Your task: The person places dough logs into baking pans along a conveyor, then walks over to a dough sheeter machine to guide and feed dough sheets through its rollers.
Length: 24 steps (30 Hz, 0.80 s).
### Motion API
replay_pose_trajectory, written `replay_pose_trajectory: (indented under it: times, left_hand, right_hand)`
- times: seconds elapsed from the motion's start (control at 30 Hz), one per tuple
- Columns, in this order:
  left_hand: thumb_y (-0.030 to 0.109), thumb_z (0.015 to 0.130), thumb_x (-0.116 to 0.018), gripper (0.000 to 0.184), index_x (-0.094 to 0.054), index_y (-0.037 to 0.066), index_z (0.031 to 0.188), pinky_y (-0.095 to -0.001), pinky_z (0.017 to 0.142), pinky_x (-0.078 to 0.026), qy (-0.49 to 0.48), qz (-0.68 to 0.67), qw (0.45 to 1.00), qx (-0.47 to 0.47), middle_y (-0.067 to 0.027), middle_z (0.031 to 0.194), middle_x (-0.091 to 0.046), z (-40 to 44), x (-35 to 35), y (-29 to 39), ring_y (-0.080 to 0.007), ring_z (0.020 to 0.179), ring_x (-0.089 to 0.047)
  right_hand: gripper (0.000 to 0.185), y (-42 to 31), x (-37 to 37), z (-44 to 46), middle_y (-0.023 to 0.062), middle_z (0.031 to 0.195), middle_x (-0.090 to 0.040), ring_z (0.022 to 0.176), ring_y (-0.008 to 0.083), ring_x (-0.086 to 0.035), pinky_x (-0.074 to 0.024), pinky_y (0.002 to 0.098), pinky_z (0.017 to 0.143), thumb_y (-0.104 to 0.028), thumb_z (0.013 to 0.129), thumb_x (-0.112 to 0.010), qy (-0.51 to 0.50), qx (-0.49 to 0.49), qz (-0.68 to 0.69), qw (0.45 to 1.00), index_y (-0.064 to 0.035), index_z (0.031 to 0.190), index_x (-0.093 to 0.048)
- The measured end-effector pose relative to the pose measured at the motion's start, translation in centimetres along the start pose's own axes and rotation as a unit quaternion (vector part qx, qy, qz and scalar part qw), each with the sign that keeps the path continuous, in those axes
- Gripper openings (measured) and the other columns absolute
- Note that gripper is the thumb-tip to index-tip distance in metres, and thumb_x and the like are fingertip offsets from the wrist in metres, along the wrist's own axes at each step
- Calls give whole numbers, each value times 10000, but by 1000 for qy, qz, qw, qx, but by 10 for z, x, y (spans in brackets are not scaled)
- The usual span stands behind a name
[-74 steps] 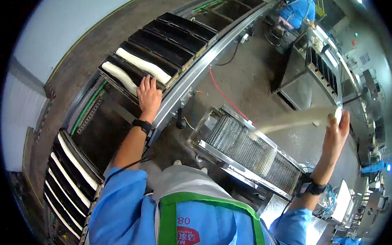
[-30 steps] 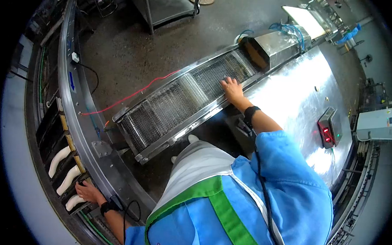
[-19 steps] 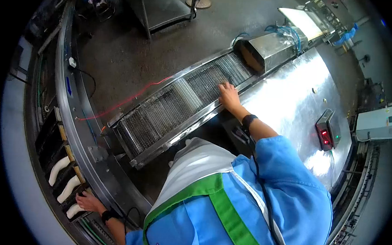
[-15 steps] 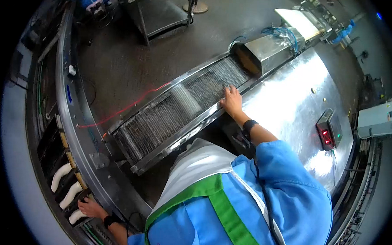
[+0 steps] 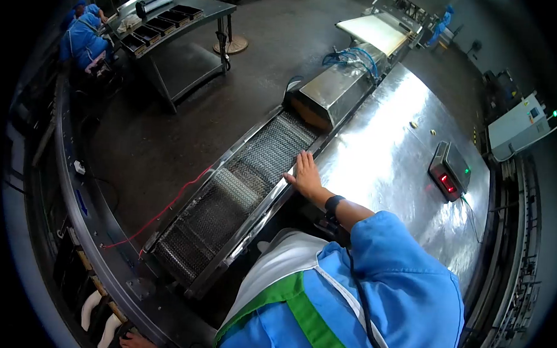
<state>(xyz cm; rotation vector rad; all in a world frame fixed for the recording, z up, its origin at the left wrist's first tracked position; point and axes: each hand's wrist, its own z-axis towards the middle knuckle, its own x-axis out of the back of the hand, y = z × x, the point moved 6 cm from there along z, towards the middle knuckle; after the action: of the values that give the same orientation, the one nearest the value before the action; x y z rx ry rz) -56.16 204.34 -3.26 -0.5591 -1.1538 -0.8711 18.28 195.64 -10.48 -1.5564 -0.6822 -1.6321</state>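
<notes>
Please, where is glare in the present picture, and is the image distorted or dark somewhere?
Head view: white glare on the steel table; apparent wide-angle distortion, bowing its right edge; black corners; the left hand dim at the bottom edge, the right hand brighter and clearer.

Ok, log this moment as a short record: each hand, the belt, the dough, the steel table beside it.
Left hand: beside the white dough strips, cut off by the picture's bottom edge; grip unclear
Right hand: fingers spread, nothing held, at the near edge of the mesh conveyor; contact unclear
Mesh conveyor: far end at a metal housing
White dough strips: at lower left
Steel table: bears a scale, red display lit
</notes>
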Motion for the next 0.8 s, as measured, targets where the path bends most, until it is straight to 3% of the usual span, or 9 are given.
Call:
replay_pose_trajectory:
  times: [0.03,0.1,0.2,0.33,0.4,0.47,0.53,0.6,0.8]
  left_hand:
    - [333,813,-444,446,-402,74,1174,-451,874,-305,-1,5,1000,-1,-186,1210,-376,4,-11,-4,-342,1080,-382]
    - [337,871,-382,342,-475,94,1094,-338,794,-407,70,234,970,-16,-46,1070,-503,18,-38,-17,-204,981,-482]
    - [367,878,-337,369,-472,105,1102,-331,801,-401,82,237,967,34,-46,1086,-493,23,-47,-18,-206,986,-476]
    - [390,871,-331,385,-462,125,1118,-330,805,-402,96,300,949,-12,-41,1121,-479,28,-39,-11,-214,1014,-465]
    - [340,859,-393,329,-477,135,1104,-341,809,-402,79,259,961,48,-43,1127,-478,25,-9,25,-221,1016,-466]
    - [231,815,-493,296,-489,121,1089,-369,818,-393,233,33,952,-194,-84,1127,-476,39,-39,41,-259,1006,-472]
    - [127,745,-563,335,-495,93,1072,-398,826,-383,108,-61,970,-207,-132,1121,-471,19,-13,115,-301,1002,-469]
    - [89,708,-573,374,-486,74,1072,-403,833,-378,92,-126,941,-300,-162,1107,-468,-18,0,174,-341,989,-467]
    - [72,708,-529,355,-474,63,1059,-428,939,-257,-68,-265,857,-437,-145,1217,-374,-161,0,276,-312,1134,-332]
  right_hand:
    - [777,1,-3,0,235,1303,-242,1231,360,-173,-141,377,1022,-537,777,-401,-5,0,1,1000,93,1218,-290]
    - [766,3,-4,-1,225,1291,-268,1216,380,-198,-213,411,984,-516,749,-469,47,10,-8,999,80,1205,-315]
    - [760,5,-11,-1,229,1292,-265,1213,384,-202,-211,421,983,-511,748,-474,64,23,-2,998,82,1198,-326]
    - [749,-1,4,-2,238,1310,-224,1240,367,-143,-125,380,1026,-497,797,-404,-4,11,11,1000,99,1228,-265]
    - [752,5,-3,-2,241,1306,-229,1238,365,-148,-124,379,1027,-494,793,-413,-4,16,15,1000,103,1226,-265]
    - [769,8,-5,-2,237,1284,-272,1217,377,-197,-194,395,999,-490,740,-502,48,46,16,998,99,1197,-315]
    - [769,5,0,-4,231,1292,-263,1226,364,-186,-187,384,1004,-490,741,-499,38,40,22,998,96,1203,-313]
    - [762,6,3,-4,213,1302,-257,1237,349,-172,-183,382,1006,-488,747,-490,30,27,31,999,85,1214,-307]
    - [682,57,12,-5,164,1340,-217,1253,282,-176,-195,405,991,-428,784,-466,8,-45,83,996,8,1264,-253]
